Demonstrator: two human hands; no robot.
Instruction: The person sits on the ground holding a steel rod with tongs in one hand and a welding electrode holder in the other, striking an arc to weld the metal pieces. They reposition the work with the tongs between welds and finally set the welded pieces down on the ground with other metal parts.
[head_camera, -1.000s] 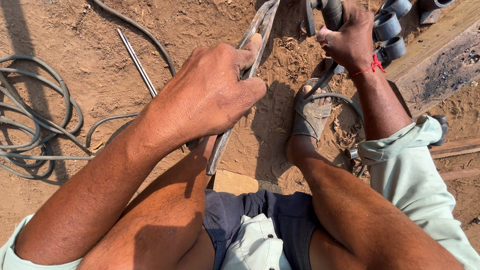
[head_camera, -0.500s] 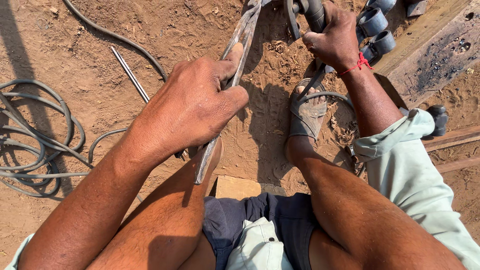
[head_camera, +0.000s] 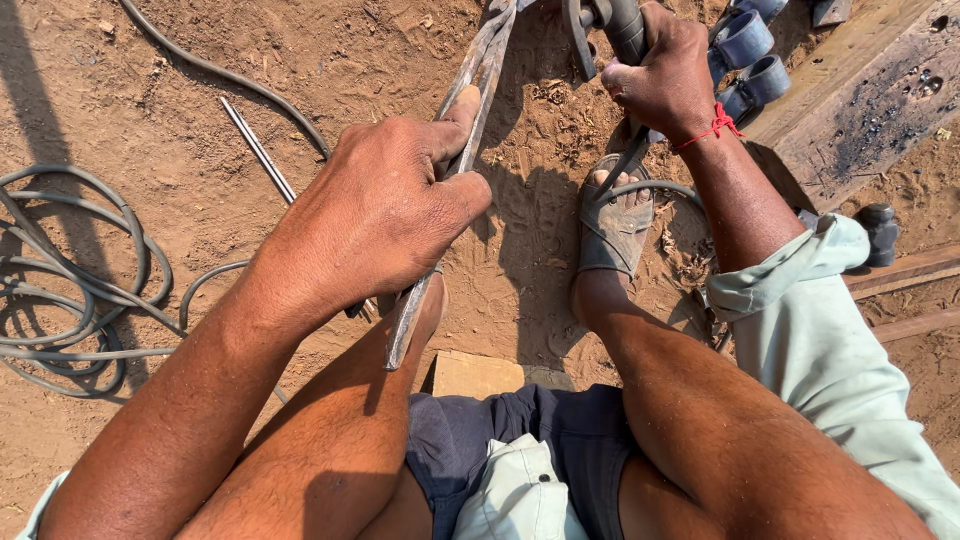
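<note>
Left hand (head_camera: 375, 215) grips tongs (head_camera: 470, 90) over sandy ground (head_camera: 150, 150).

Left hand (head_camera: 385, 215): back of hand toward camera, fingers curled into closed fist, thumb extended forward along upper edge, knuckles raised. Left forearm bare, running from lower left corner diagonally up to wrist, wrist straight. Right hand (head_camera: 668, 75): near top of view, fingers wrapped tight, back of hand up, wrist slightly bent. Right forearm bare, descending toward lower right, pale sleeve rolled at elbow. Hands well apart, right farther forward than left. Both bare thighs raised beneath forearms.
</note>
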